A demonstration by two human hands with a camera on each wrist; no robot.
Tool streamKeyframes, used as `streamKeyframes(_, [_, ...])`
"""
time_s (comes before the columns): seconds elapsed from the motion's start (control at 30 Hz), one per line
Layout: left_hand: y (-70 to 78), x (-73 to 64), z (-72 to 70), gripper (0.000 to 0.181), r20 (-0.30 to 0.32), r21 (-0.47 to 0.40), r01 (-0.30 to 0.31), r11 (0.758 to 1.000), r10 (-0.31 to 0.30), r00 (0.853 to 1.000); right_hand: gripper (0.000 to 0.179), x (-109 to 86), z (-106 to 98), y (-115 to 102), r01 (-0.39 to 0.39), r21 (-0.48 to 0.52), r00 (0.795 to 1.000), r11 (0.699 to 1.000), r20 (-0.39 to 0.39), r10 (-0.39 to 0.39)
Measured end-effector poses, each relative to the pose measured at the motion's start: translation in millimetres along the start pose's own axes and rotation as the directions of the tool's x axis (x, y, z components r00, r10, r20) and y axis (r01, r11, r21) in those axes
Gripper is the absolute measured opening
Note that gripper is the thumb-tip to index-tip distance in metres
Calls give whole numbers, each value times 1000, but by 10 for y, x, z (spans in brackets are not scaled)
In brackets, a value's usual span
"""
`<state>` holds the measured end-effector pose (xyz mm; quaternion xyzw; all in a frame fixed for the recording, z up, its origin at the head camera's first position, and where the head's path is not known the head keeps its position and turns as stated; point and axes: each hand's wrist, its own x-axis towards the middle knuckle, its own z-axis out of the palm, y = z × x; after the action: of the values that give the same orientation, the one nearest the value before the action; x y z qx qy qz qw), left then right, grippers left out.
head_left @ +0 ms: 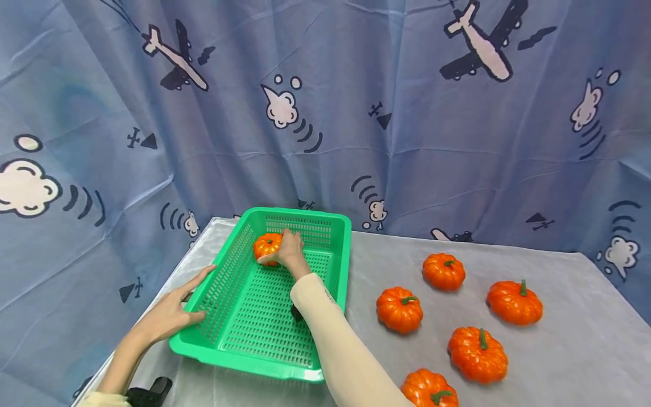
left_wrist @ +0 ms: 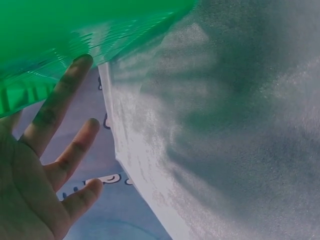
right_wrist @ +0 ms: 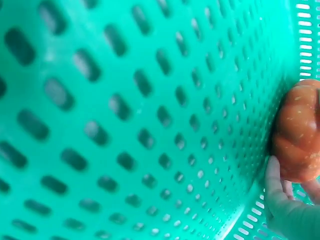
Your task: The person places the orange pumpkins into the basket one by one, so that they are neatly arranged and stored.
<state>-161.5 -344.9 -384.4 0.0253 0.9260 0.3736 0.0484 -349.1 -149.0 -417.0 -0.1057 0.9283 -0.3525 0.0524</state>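
Orange pumpkin (head_left: 264, 249) is inside the green basket (head_left: 254, 366), toward its far left corner, green stem facing up. From where I stand, the person's right hand (head_left: 289, 249) has hold of it, thumb and fingers curved round its sides; whether it bears on the basket floor I can't tell. The left hand (head_left: 168, 314) is spread wide at the basket's left side, thumb over the rim, forefinger stretched along the outer wall.

Five other pumpkins (head_left: 477, 356) lie on the grey-covered table (head_left: 373, 367), to the right of the basket. As for lettering, one small dark marking (head_left: 329, 295) shows on the cream right sleeve (head_left: 348, 347), too tiny to read. Behind hangs a blue curtain (head_left: 325, 186) printed with airplanes (head_left: 480, 42), puffy clouds and curved dark strokes. Some black gear (head_left: 147, 395) sits by the left wrist.
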Motion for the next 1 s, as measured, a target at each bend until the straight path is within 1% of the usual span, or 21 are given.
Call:
streamKeyframes(0.1, [3,4,11,92,-2,-3,-2,1000,2,1000,96,-25,-37,1,2,-42,999,999,33,0])
streamKeyframes(0.23, [15,9,44,91,-2,12,-1,1000,1,1000,107,-55,-65,9,-23,-87,993,996,111,33])
streamKeyframes(0.33, [33,3,60,92,-9,29,5,1000,-5,1000,112,-76,-76,3,-44,-79,985,996,163,57])
streamKeyframes(0.4, [43,0,62,92,-10,26,3,1000,-2,1000,113,-83,-90,-9,-45,-97,982,994,179,62])
streamKeyframes(0.47, [48,-2,59,92,-9,24,1,1000,0,1000,114,-93,-120,-33,-43,-131,980,990,188,67])
streamKeyframes(0.53, [44,-4,54,92,-6,24,-3,1000,3,1000,111,-113,-186,-74,-23,-170,982,985,183,54])
streamKeyframes(0.57, [40,-4,50,92,-5,22,-3,1000,3,1000,107,-128,-231,-100,-16,-179,983,984,177,48])
streamKeyframes(0.6, [36,-5,45,92,-4,20,-3,1000,3,1000,95,-138,-280,-129,-3,-189,984,982,176,37])
streamKeyframes(0.67, [26,-6,35,92,-4,12,-3,1000,3,1000,69,-174,-415,-208,29,-185,986,982,166,3])
streamKeyframes(0.7, [23,-6,29,92,-5,13,-6,1000,6,1000,57,-192,-494,-249,43,-157,986,987,163,-17])
streamKeyframes(0.73, [22,-5,23,92,-4,8,-8,1000,9,1000,55,-208,-578,-296,52,-124,986,991,164,-31])
streamKeyframes(0.8, [24,-4,14,92,3,-6,-9,1000,9,1000,59,-255,-777,-402,87,-78,985,993,153,-75])
streamKeyframes(0.83, [26,-5,16,92,9,-14,-9,1000,9,1000,55,-299,-894,-452,109,-47,985,993,143,-102])
streamKeyframes(0.87, [27,-8,17,92,17,-21,-13,1000,13,1000,45,-348,-1015,-502,134,-22,982,991,134,-130])
streamKeyframes(0.9, [27,-9,17,92,21,-20,-12,1000,12,1000,37,-397,-1137,-545,164,10,978,986,132,-164])
streamKeyframes(0.93, [26,-11,14,92,24,-22,-11,1000,11,1000,33,-459,-1266,-583,197,20,972,980,129,-198])
streamKeyframes(1.0, [17,-16,-1,93,23,-14,-11,1000,12,1000,42,-605,-1521,-632,263,44,954,964,137,-267])
